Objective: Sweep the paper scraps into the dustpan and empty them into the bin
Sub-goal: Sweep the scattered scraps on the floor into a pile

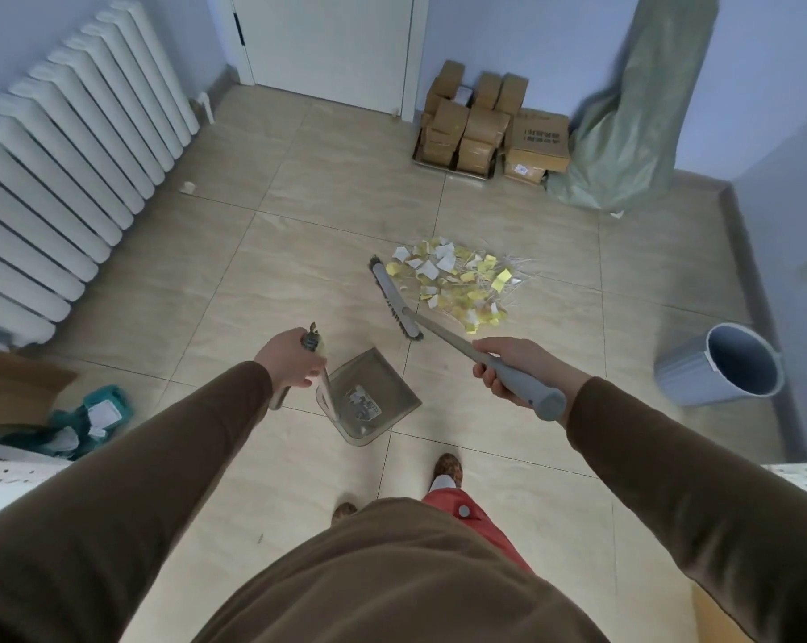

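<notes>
Right hand (pixel 508 366) wrapped tight round the grey broom handle (pixel 494 364), near its thick top end, thumb on top, fingers curled under. Right arm in a brown sleeve (pixel 670 457), stretched forward and a bit bent, reaching in from the lower right. Handle slanting away and down to the left, ending in the broom head (pixel 394 297). Broom head lying long and thin on the floor (pixel 207 294), bristles down, just left of the paper scraps (pixel 459 285), touching the near edge of the pile.

Left hand (pixel 292 359) closed round the top of the dustpan handle (pixel 320 378), knuckles up, wrist bent down. Left arm also in brown, stretched forward from the lower left. Dustpan (pixel 369 396) grey and see-through, hanging or resting low just in front of the feet, open mouth turned toward the broom; hard to tell if touching the floor. Some white bits or a label inside, too blurry to name.

Paper scraps yellow and white, heaped in one pile near the middle of the floor, mixed with thin pale sticks. Bin (pixel 726 364) light blue, tipped toward the camera, by the right wall, well apart from the pile.

White radiator (pixel 77 146) along the left wall. Brown boxes (pixel 485 123) stacked at the far wall, beside a white door (pixel 327 44). Green sack (pixel 633 118) leaning in the far right corner.
</notes>
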